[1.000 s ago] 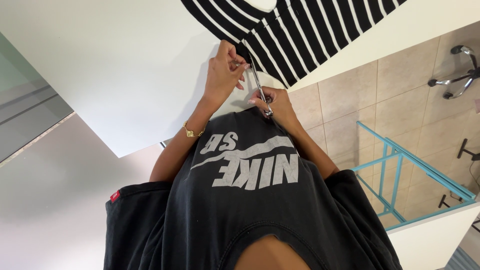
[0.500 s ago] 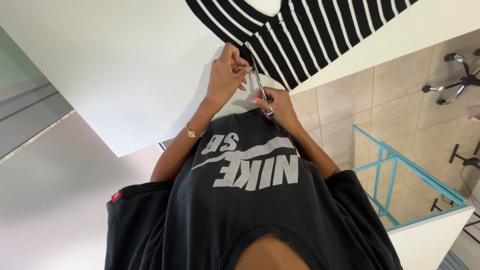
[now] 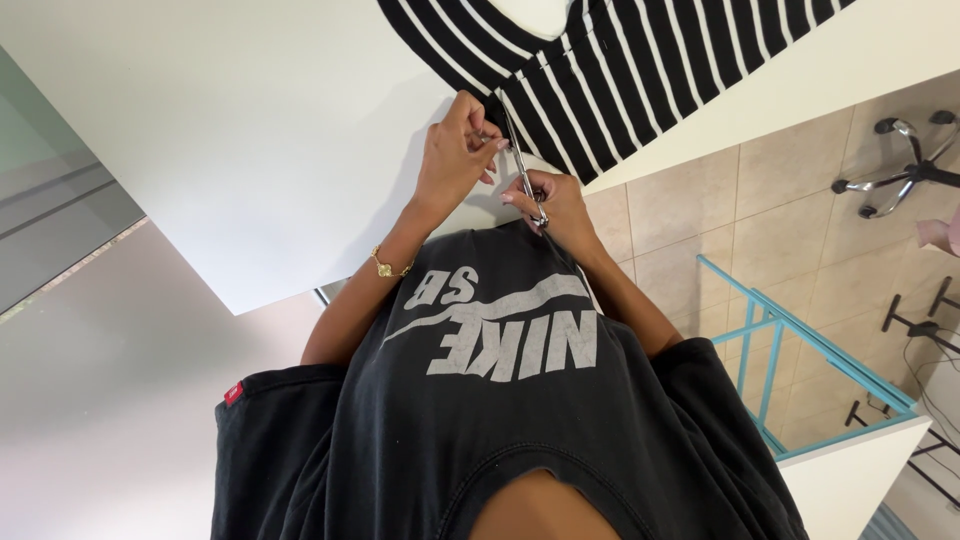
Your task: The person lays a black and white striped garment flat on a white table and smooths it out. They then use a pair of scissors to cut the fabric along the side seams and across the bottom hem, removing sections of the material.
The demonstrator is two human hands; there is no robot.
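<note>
Right hand [image 3: 553,205] closed around the handle end of a thin, bright metal tool [image 3: 522,172], apparently small scissors or long tweezers; which, cannot tell at this size. Tool tip runs up to the hem of the black-and-white striped knit garment [image 3: 640,70]. Left hand [image 3: 458,155] pinches that hem at the corner, fingertips drawn tight together on the fabric, just beside the tool tip.

Garment lies flat on the white, smooth-topped table [image 3: 230,130], near its edge, directly in front of the person. Judged light, soft and limp: it will fold and stretch if pulled, so a pinch close to the working point keeps it taut. The tool is stiff, narrow, probably slick; best held at the handle, away from the tip.

Thin gold bracelet [image 3: 385,266] on the left wrist. Beyond the table edge: beige tiled floor [image 3: 690,210], matt, and a turquoise metal frame [image 3: 790,340].
</note>
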